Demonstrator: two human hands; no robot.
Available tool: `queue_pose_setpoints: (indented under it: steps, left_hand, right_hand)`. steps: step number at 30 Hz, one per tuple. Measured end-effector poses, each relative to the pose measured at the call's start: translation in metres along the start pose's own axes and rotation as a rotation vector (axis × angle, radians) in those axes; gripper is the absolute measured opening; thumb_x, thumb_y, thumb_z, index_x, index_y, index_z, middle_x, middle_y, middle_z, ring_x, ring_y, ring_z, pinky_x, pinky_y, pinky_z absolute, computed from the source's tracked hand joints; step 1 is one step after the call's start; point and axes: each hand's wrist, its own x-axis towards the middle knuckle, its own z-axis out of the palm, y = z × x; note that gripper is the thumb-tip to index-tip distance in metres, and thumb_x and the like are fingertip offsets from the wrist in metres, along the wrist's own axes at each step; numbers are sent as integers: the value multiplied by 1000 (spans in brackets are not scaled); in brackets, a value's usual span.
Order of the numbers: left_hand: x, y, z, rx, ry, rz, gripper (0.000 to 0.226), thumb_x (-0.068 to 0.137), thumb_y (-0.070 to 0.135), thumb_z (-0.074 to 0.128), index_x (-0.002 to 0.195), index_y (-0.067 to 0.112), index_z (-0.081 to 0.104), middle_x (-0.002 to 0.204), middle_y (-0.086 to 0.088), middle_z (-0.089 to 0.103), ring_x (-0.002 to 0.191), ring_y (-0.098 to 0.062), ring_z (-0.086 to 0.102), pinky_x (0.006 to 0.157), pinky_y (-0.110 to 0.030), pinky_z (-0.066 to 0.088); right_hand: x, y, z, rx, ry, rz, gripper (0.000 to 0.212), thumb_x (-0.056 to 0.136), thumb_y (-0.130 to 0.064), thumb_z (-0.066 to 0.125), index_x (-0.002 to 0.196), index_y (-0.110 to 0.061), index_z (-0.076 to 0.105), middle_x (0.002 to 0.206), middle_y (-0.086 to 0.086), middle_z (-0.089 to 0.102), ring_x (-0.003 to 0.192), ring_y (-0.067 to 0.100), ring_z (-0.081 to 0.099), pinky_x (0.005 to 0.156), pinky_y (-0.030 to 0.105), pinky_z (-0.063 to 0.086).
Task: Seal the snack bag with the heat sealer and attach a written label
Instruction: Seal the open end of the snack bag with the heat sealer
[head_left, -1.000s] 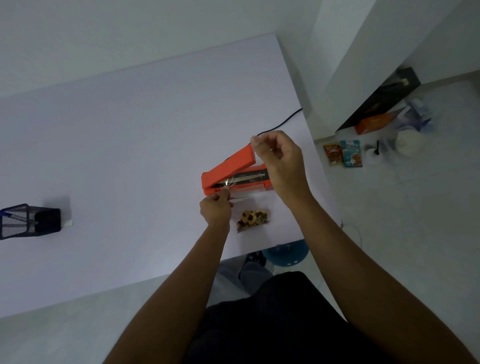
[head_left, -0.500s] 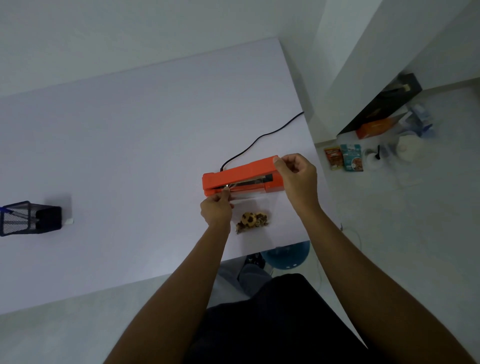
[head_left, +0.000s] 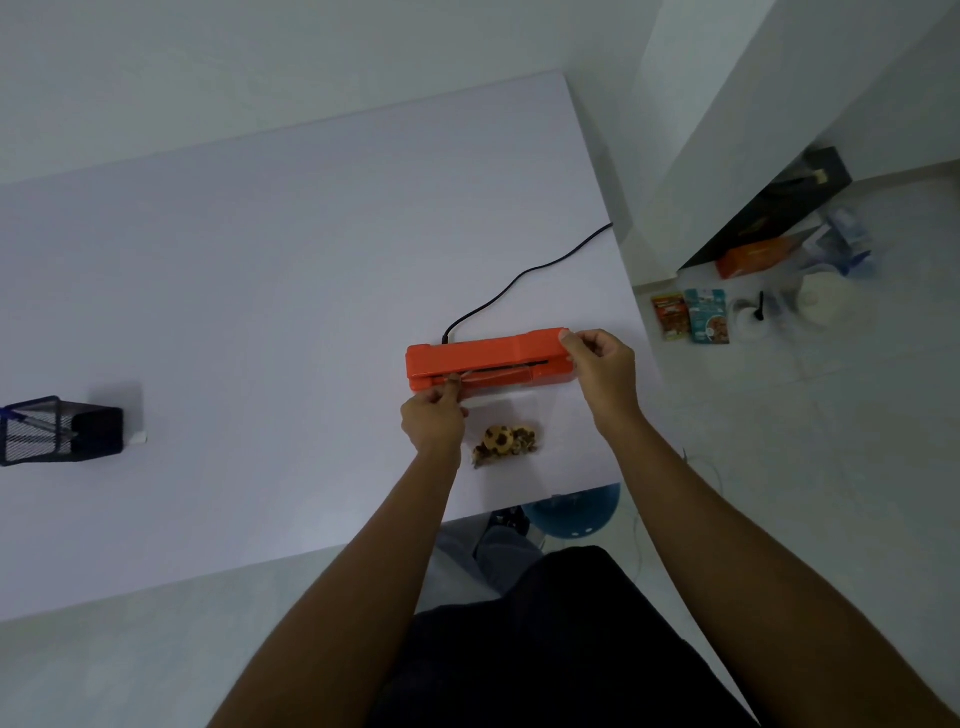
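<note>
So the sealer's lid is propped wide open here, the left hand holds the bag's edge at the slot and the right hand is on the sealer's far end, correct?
Not quite: the head view shows the lid of the orange heat sealer pressed down, not propped open. The rest holds: the left hand pinches the snack bag at the slot, and the right hand grips the sealer's right end.

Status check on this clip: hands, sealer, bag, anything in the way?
Right hand presses orange heat sealer lid down. Left hand pinches clear snack bag mouth in its slot. Nothing blocking; no label seen.

Orange heat sealer (head_left: 491, 358) — black cord (head_left: 519, 283) — white table (head_left: 260, 312).
</note>
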Motion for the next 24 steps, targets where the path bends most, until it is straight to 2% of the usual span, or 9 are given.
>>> queue_pose_setpoints:
  steps: [3, 6, 10, 14, 17, 21, 24]
  left_hand:
    - [0, 0, 1, 0, -2, -4, 32, 89, 35, 70, 65, 13, 68, 62, -4, 69, 58, -17, 66, 65, -31, 54]
    - [1, 0, 1, -9, -4, -6, 32, 89, 33, 70, 65, 14, 67, 63, -3, 69, 58, -16, 66, 63, -29, 52]
    - [-1, -1, 1, -14, -3, -2, 30, 89, 32, 69, 65, 15, 68, 64, -2, 69, 58, -16, 66, 64, -30, 54]
    - [-3, -2, 1, -17, 1, 5, 28, 89, 31, 70, 67, 14, 69, 65, -4, 70, 57, -16, 65, 62, -28, 52]
    - [-3, -1, 0, -25, -4, 6, 26, 88, 30, 71, 68, 15, 69, 67, -3, 71, 59, -17, 67, 67, -31, 56]
    - [-4, 0, -2, -27, -12, -13, 24, 88, 31, 71, 71, 13, 71, 67, -5, 70, 58, -16, 66, 64, -29, 53]
    - [-5, 1, -3, -30, -16, -21, 23, 88, 30, 71, 76, 11, 72, 68, -6, 70, 56, -14, 64, 60, -26, 48]
  right_hand:
    - [2, 3, -1, 27, -16, 52, 27, 90, -35, 70, 84, -10, 68, 78, 0, 64, 72, 11, 58, 68, 24, 48]
    - [4, 4, -3, 72, -56, 114, 21, 89, -34, 72, 83, -14, 67, 75, -5, 61, 68, 7, 54, 65, 21, 44]
    - [8, 3, -12, 89, -119, 191, 21, 87, -35, 75, 83, -16, 68, 63, -13, 57, 58, 2, 49, 57, 18, 38]
    - [12, 0, -19, 25, -125, 188, 23, 86, -36, 77, 79, -16, 68, 48, -20, 54, 54, 1, 48, 56, 19, 38]
    - [10, -3, -19, -1, -125, 163, 26, 87, -35, 76, 78, -13, 66, 42, -21, 52, 42, -3, 47, 51, 17, 37]
    - [7, -2, -18, -12, -125, 135, 27, 89, -34, 74, 77, -12, 65, 41, -20, 52, 37, -3, 45, 44, 12, 35]
    - [7, 0, -17, -22, -119, 123, 27, 89, -35, 74, 77, -13, 65, 43, -19, 53, 38, -4, 46, 45, 12, 36]
